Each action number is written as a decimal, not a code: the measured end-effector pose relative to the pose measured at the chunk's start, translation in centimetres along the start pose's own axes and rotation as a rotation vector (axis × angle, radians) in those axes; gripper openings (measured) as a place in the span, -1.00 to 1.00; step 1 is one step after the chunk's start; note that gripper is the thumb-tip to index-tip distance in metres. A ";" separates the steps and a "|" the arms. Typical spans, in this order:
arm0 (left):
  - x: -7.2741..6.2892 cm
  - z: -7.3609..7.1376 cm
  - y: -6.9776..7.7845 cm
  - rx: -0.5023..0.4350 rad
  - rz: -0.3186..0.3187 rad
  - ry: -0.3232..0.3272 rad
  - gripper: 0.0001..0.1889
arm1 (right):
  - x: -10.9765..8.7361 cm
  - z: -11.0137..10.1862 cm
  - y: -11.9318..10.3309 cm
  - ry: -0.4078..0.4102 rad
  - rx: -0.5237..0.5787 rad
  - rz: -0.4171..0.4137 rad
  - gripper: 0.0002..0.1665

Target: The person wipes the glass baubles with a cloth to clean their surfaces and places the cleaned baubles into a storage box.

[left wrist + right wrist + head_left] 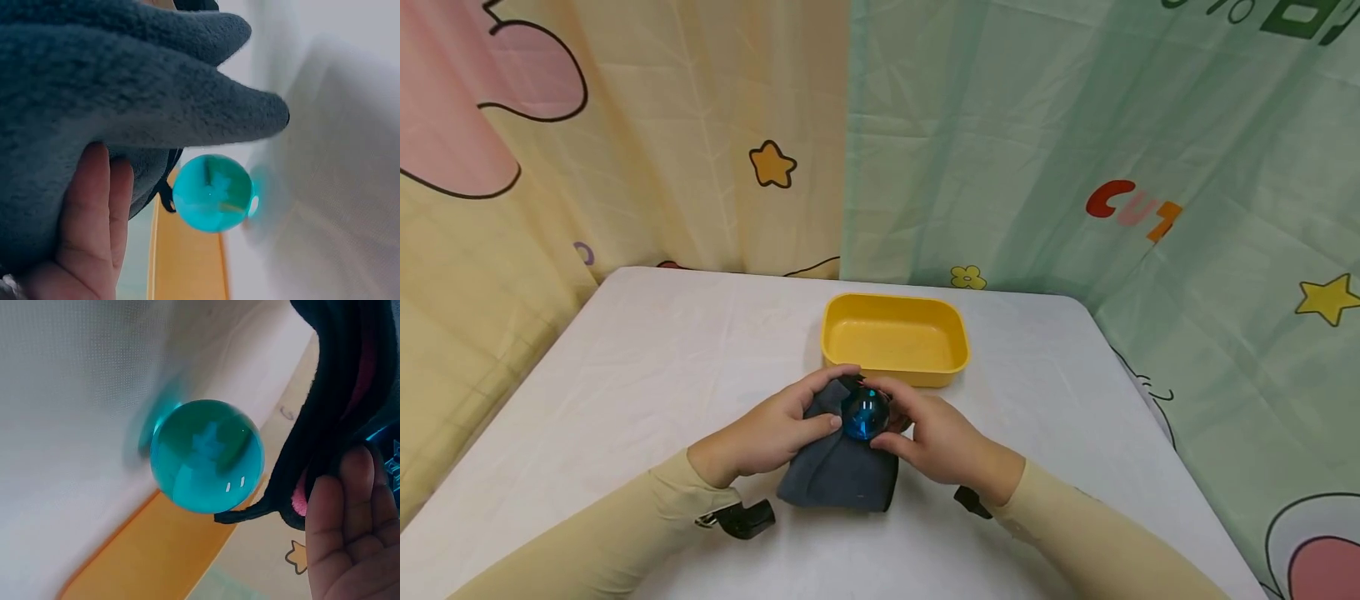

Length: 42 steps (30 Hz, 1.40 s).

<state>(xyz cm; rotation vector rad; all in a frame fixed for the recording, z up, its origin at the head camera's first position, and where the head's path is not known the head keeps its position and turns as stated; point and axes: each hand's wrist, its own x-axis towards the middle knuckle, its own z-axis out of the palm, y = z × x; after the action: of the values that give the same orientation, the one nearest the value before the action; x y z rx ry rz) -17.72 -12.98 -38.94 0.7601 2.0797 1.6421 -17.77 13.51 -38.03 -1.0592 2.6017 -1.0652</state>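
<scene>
A soft dark grey cloth pouch [842,479] with black trim is in my left hand [771,429], thumb on its front and fingers on its far side. Against its upper part sits a glossy clear blue ball [865,414]. My right hand [936,433] holds this ball between thumb and fingers. In the right wrist view part of a shiny blue surface shows behind the right fingers [359,487], beside the black edge and pink lining. Lower down, a clear teal ball [207,456] with a star inside appears close to the tabletop, beside a black cord loop [165,195].
A yellow rectangular tub [895,375] stands just beyond both hands on the white-covered table [700,333]. Patterned curtains [1000,150] hang behind and beside the table. Black wrist devices [745,518] sit under both sleeves.
</scene>
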 end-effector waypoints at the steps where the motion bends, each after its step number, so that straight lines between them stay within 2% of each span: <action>1: 0.0 0.1 0.1 0.004 0.005 0.001 -0.36 | 0.0 0.0 0.0 0.002 0.002 0.008 -0.13; 5: 0.0 0.4 0.2 0.043 0.014 0.015 -0.38 | 0.1 0.0 0.0 0.028 0.003 0.024 -0.32; 9: -0.1 0.6 0.1 0.037 0.001 0.019 -0.37 | 0.1 0.4 0.2 0.045 0.025 0.021 -0.48; 16: 0.0 0.3 -0.2 0.037 -0.016 0.015 -0.37 | -0.1 0.4 0.3 0.005 0.031 -0.015 -0.08; 19: -0.1 0.2 -0.1 0.021 -0.018 0.011 -0.37 | -0.2 0.3 0.4 -0.001 -0.003 -0.037 -0.09; 22: -0.1 0.1 0.0 0.030 -0.007 0.013 -0.37 | -0.1 0.1 0.4 -0.006 -0.029 -0.026 -0.13; 26: -0.1 0.3 0.2 0.054 0.013 0.014 -0.37 | 0.0 0.0 0.2 0.003 0.014 -0.003 -0.24; 31: -0.1 0.4 0.1 0.054 0.008 0.022 -0.37 | 0.2 0.3 0.3 0.036 0.042 0.011 -0.41; 38: 0.0 0.1 0.0 0.015 -0.007 0.021 -0.36 | 0.2 0.4 0.2 0.016 0.024 -0.021 -0.05; 42: 0.0 -0.1 0.2 -0.001 -0.021 0.014 -0.36 | 0.2 0.2 0.2 0.008 -0.037 -0.026 -0.11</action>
<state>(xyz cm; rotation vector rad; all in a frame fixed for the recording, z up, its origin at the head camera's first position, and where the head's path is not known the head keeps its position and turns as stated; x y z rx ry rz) -17.77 -13.03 -38.74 0.7265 2.0894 1.6420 -17.92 13.39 -38.24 -1.1016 2.6303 -1.0325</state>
